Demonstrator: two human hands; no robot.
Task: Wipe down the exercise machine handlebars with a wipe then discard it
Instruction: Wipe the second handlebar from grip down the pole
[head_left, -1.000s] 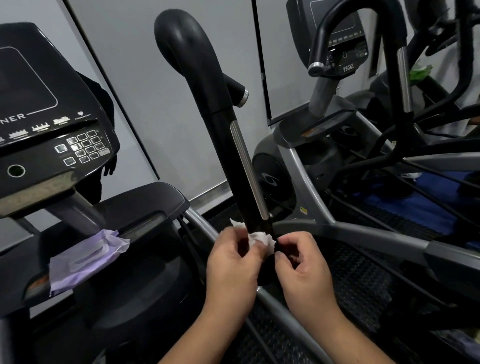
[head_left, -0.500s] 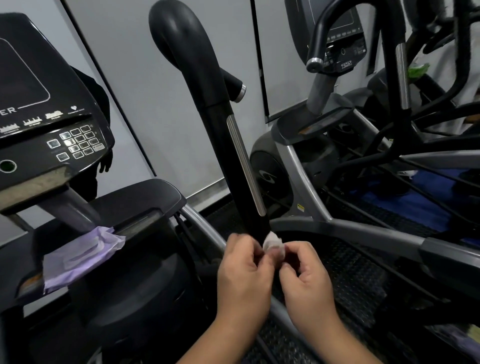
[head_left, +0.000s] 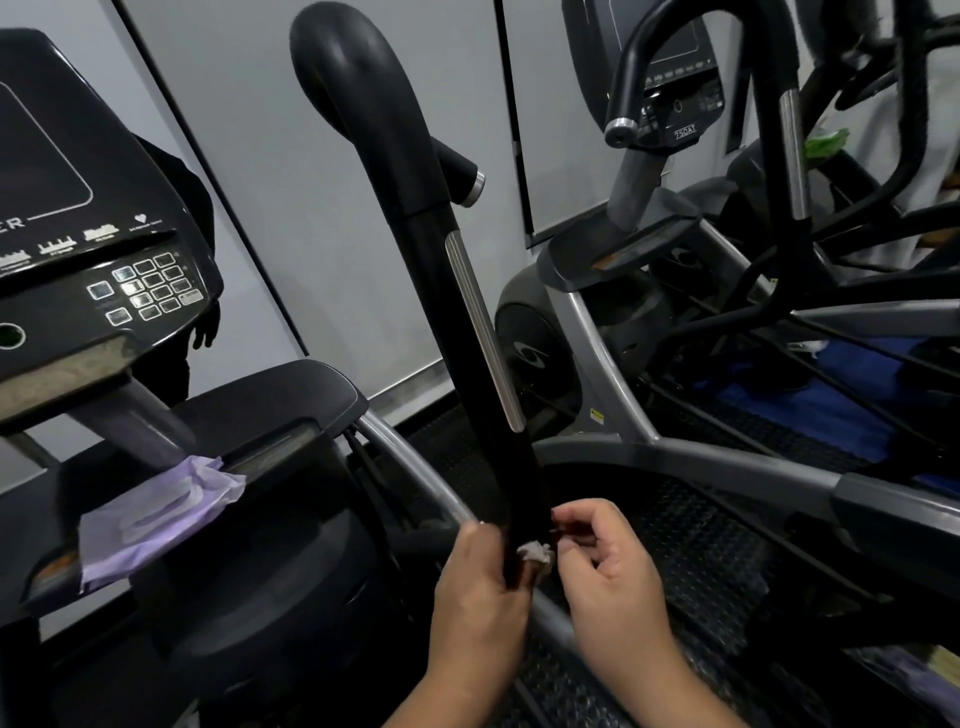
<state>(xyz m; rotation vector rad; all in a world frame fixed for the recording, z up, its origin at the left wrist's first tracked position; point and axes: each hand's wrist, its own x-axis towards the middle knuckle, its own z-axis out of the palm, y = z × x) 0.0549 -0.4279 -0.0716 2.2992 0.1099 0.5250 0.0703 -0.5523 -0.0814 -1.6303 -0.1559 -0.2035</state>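
- At the handlebar's lower end, left hand (head_left: 480, 587) grips handlebar (head_left: 457, 332) and wipe (head_left: 535, 552); right hand (head_left: 605, 561) curled, touching wipe's edge; grip unclear.
- Step: wiping lower shaft.
- Next: likely upward stroke, wipe wrapped firmly.

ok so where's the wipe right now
In the head view the wipe is low and just right of centre, a small crumpled wad pinched in the left hand against the bottom of the black handlebar, beside the right hand.
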